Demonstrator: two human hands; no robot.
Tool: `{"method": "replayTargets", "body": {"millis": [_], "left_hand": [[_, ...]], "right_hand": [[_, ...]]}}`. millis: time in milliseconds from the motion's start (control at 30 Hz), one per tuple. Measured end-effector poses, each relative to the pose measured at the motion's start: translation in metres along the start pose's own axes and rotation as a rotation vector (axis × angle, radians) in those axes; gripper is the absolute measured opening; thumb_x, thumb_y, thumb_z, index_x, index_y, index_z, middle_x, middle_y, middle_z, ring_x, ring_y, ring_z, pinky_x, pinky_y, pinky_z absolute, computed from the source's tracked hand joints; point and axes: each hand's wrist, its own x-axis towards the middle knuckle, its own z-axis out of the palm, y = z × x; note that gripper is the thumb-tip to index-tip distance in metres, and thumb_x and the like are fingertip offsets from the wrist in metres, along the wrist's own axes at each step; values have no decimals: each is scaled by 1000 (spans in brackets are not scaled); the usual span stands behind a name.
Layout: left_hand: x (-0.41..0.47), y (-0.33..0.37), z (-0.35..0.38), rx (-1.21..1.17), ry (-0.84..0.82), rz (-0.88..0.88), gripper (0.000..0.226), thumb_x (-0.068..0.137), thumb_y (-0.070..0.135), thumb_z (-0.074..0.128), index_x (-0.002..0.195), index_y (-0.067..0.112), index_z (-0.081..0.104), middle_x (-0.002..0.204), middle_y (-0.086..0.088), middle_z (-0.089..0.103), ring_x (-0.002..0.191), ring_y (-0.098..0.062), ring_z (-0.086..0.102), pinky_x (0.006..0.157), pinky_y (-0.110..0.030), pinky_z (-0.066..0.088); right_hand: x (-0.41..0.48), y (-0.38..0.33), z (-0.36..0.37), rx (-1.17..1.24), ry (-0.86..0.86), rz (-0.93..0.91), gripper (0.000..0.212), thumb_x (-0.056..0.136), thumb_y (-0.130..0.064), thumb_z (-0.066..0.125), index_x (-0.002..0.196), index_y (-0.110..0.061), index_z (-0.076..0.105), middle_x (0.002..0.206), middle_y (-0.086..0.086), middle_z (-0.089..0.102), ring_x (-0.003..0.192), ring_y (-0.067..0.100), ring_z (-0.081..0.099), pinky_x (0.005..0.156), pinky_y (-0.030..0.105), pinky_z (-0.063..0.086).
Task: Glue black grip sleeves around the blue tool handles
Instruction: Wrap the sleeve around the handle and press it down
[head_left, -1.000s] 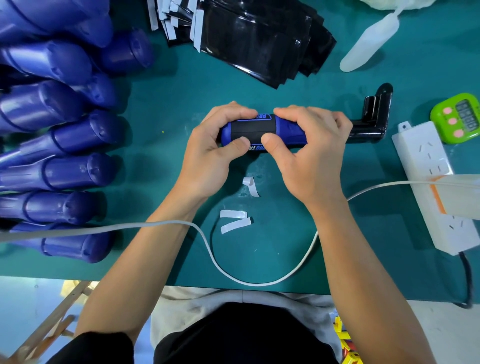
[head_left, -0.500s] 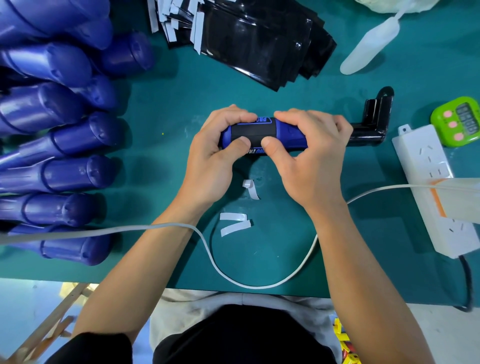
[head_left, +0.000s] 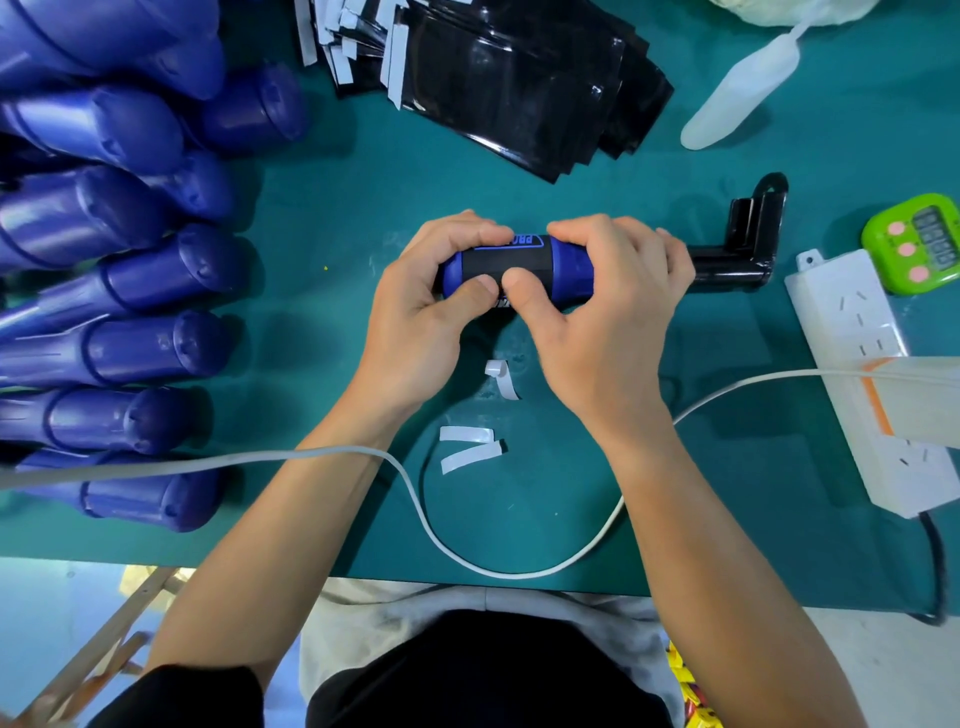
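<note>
Blue tool handle (head_left: 571, 266) was held crosswise, low over the middle of the bench (head_left: 332, 322), with a black grip sleeve (head_left: 504, 262) around its midsection. Left hand (head_left: 426, 312) and right hand (head_left: 608, 312) both grasped it, fingers curled over the top and thumbs side by side on the sleeve. White strips (head_left: 470, 448) lay just nearer. A stack of black sleeves (head_left: 519, 88) lay beyond, and bare blue handles (head_left: 135, 345) were piled at left.

On the bench (head_left: 322, 322), a pile of tool handles (head_left: 130, 338) lies at the left, a stack of grip sleeves (head_left: 519, 88) at the back, the left hand (head_left: 415, 322) and right hand (head_left: 608, 312) hold one handle (head_left: 571, 265) at the centre, paper strips (head_left: 470, 449) lie before them inside a cable (head_left: 467, 561) loop, and a power strip (head_left: 872, 374) lies at the right with a timer (head_left: 919, 244) behind it.
</note>
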Motion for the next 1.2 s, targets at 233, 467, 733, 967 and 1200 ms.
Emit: {"method": "replayTargets", "body": {"millis": [233,467,733,967,1200], "left_hand": [[3,2,-6,-64,-55,-24,43,81,-6,60,111,23,71,122,7,65,132,-6,53,112,-26,41],[4,5,-9,-78,-98,-24,45,80,-10,57,114,17,70,126,-5,62,125,-2,56,104,-21,44],[5,2,-9,-130,-82,-44,43,81,-10,55,110,17,73,126,-5,63,124,-5,57,103,-19,43],[6,4,-14,-163,-59,-86,60,62,-8,54,110,20,76,122,1,68,123,-10,60,103,-22,43],[-2,1,12,233,141,78,31,89,17,70,116,30,72,120,6,67,115,-8,63,102,-24,48]], "right_hand": [[-1,5,-1,39,7,-27,22,93,-27,74,110,-12,72,104,-10,66,108,17,52,111,53,34],[-1,6,-3,40,-22,-21,20,96,-24,68,111,-13,72,105,-10,69,108,22,59,115,51,30],[0,7,-5,52,-52,1,23,97,-22,59,114,-14,72,105,-9,68,109,18,55,115,51,30],[-1,8,-7,55,-78,1,24,99,-16,57,117,-12,72,108,-9,66,111,18,53,116,51,28],[-1,3,-5,15,-20,-31,23,99,-30,66,113,-12,72,105,-7,68,107,17,53,113,45,32]]}}
